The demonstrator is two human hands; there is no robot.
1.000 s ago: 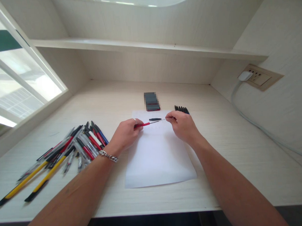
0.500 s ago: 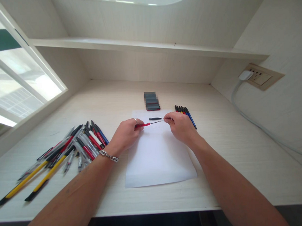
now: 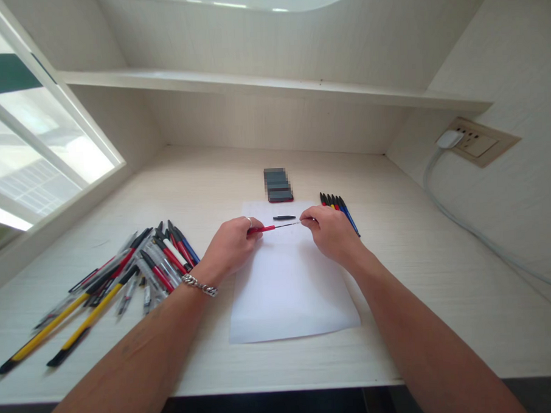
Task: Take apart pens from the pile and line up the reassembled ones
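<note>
My left hand [image 3: 237, 241] is closed around a red pen barrel [image 3: 266, 229], its front end pointing right. From that end a thin pen refill [image 3: 285, 224] sticks out, dark near the barrel and clear farther along. The refill's far end is pinched in the fingertips of my right hand [image 3: 326, 228]. Both hands hover over a white sheet of paper [image 3: 291, 291]. Just beyond the refill, a black pen cap or pen part [image 3: 284, 217] lies on the paper; its exact kind is unclear.
A heap of pens [image 3: 159, 260] and refills lies left, two long yellow-and-black pens [image 3: 80, 337] reaching toward the front edge. Several pens [image 3: 344, 212] stand in a row beyond my right hand. Behind the paper lies a phone [image 3: 278, 185]. A cable [image 3: 468, 225] runs from the wall socket [image 3: 482, 141].
Hardly anything differs. The whole view has shifted very slightly, and both hands keep the same hold on the barrel and refill.
</note>
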